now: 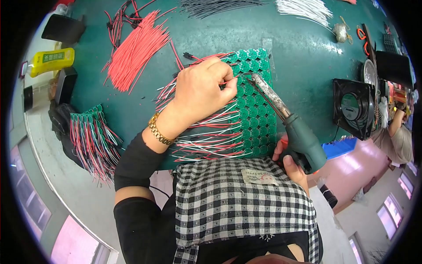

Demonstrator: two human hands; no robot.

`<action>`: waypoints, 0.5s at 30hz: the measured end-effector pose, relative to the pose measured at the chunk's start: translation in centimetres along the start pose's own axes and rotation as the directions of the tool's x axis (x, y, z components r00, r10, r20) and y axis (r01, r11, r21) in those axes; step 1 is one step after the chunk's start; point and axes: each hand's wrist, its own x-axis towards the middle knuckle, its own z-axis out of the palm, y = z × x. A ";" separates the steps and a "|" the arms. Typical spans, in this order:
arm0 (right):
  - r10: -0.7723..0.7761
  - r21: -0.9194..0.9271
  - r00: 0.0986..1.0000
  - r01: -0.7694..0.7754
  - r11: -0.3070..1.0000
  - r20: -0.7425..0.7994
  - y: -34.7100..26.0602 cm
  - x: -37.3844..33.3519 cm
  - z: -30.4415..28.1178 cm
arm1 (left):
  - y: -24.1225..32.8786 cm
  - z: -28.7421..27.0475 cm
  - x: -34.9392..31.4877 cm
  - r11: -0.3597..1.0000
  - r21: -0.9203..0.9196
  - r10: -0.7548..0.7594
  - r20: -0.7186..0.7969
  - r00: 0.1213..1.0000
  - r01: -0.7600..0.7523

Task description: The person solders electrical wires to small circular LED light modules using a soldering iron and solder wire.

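Note:
My left hand (206,88) pinches the end of a red wire (228,81) over a panel of round green circuit boards (257,112). Red, white and black wires (206,147) fan out leftward from the panel's left side, partly under my left forearm. My right hand (292,165) is wrapped round the dark green handle of a soldering gun (303,141). Its long, worn metal barrel slants up and left, and the tip is close to my left fingertips, above the boards. Whether the tip touches the wire is too small to tell.
Bundled red wires (138,53) lie at upper left, with black wires (215,6) and white wires (305,11) at the far edge. A black fan (354,108) stands at right. Wired boards (90,132) hang at the left edge near a yellow bottle (52,61). Another person (395,136) is at far right.

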 end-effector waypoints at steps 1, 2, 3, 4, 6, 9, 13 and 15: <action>-0.001 0.000 1.000 0.001 1.000 0.003 0.1 0.0 0.0 | 0.0 0.0 0.0 1.000 -0.007 -0.010 0.010 1.000 0.011; 0.000 0.012 1.000 0.000 1.000 -0.007 0.2 -0.1 0.0 | 0.1 0.0 -0.1 1.000 -0.013 -0.021 0.019 1.000 0.021; 0.001 0.025 1.000 0.000 1.000 -0.017 0.3 -0.1 0.0 | 0.0 0.1 -0.1 1.000 -0.010 -0.022 0.017 1.000 0.022; -0.001 0.025 1.000 0.001 1.000 -0.013 0.3 -0.1 0.0 | 0.0 0.3 -0.1 1.000 -0.019 -0.011 -0.004 1.000 0.010; -0.002 0.011 1.000 0.003 1.000 -0.009 0.2 0.0 0.1 | -0.1 0.5 -0.2 0.999 -0.003 0.035 -0.040 0.999 -0.035; 0.029 0.016 0.999 -0.028 0.999 -0.036 0.1 -0.2 0.2 | -0.2 0.5 -0.2 0.997 0.027 0.069 -0.055 0.996 -0.068; 0.047 0.005 0.999 -0.047 0.999 -0.012 0.2 -0.1 0.1 | -0.2 0.2 0.0 0.999 0.022 0.042 -0.018 0.999 -0.041; 0.071 -0.042 0.997 -0.071 0.997 0.001 0.0 0.0 0.0 | -0.2 0.1 0.2 1.000 0.009 0.028 -0.001 1.000 -0.028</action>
